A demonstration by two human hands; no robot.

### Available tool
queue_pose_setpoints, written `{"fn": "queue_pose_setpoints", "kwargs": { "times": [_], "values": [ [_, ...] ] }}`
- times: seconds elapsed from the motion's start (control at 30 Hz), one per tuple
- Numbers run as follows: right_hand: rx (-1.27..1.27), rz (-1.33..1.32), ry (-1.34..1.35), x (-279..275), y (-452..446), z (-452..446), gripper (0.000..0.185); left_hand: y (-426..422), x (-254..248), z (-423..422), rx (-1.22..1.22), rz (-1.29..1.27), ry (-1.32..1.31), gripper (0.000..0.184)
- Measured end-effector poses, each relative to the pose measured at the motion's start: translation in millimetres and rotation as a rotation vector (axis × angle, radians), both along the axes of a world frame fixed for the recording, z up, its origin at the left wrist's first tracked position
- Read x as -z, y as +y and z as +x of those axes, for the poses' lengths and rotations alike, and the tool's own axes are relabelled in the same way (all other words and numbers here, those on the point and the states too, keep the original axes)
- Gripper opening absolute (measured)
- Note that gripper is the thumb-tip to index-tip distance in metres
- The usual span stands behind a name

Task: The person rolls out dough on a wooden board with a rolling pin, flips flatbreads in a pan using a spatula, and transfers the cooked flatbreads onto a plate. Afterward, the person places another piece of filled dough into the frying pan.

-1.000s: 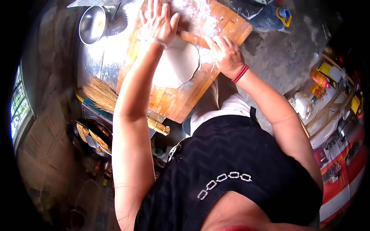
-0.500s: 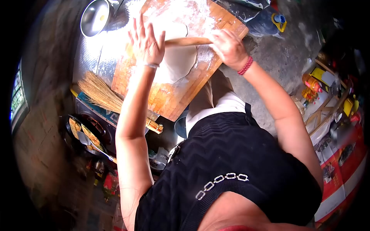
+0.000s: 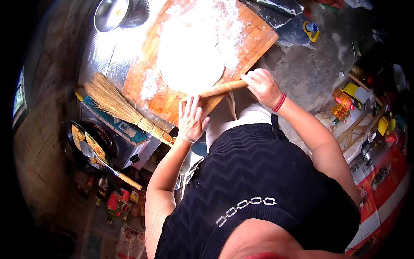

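Observation:
A wooden rolling pin (image 3: 222,88) lies slantwise over the near edge of a floured wooden board (image 3: 258,41). My right hand (image 3: 264,88), with a red beaded bracelet at the wrist, has its fingers closed round the pin's right end. At the other end, my left hand (image 3: 192,120) rests its outstretched fingers on the pin, palm down. Beyond the pin a large flat sheet of dough (image 3: 189,64) spreads over the board, its surface washed out by glare.
Left of the board lie a straw brush (image 3: 116,99) and a stove (image 3: 133,149). A black pan (image 3: 71,149) holds browned flatbreads and a spatula (image 3: 87,150). A metal bowl (image 3: 105,19) stands at the back left, a large plastic bottle (image 3: 295,32) at the back right.
Both hands and the rolling pin have come toward my body, from the middle of the dough to the board's near edge. More of the dough shows now.

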State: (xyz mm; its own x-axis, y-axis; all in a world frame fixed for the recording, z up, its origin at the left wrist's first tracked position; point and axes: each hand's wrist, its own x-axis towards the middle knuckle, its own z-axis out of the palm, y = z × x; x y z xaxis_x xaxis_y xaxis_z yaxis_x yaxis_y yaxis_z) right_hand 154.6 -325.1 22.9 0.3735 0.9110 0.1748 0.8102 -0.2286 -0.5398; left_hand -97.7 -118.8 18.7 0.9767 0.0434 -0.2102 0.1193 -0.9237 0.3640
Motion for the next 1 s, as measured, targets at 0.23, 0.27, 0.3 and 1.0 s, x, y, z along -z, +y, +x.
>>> {"fn": "queue_pose_setpoints", "kwargs": {
  "times": [0.23,0.27,0.3,1.0],
  "values": [
    [0.159,-0.095,-0.099,6.1,41.3,10.5,0.049,60.7,3.9,75.1,-0.265,0.128,-0.117,0.059],
    [0.209,-0.158,-0.167,6.5,57.6,16.9,0.057,67.1,17.2,89.6,-0.264,0.165,-0.196,0.062],
    [0.248,-0.169,-0.205,11.1,71.3,28.2,0.063,76.8,24.7,105.1,-0.286,0.234,-0.171,0.065],
    [0.097,-0.098,-0.569,11.2,241.6,115.5,0.06,158.4,41.2,169.5,-0.912,0.248,-0.082,0.067]
  ]
}}
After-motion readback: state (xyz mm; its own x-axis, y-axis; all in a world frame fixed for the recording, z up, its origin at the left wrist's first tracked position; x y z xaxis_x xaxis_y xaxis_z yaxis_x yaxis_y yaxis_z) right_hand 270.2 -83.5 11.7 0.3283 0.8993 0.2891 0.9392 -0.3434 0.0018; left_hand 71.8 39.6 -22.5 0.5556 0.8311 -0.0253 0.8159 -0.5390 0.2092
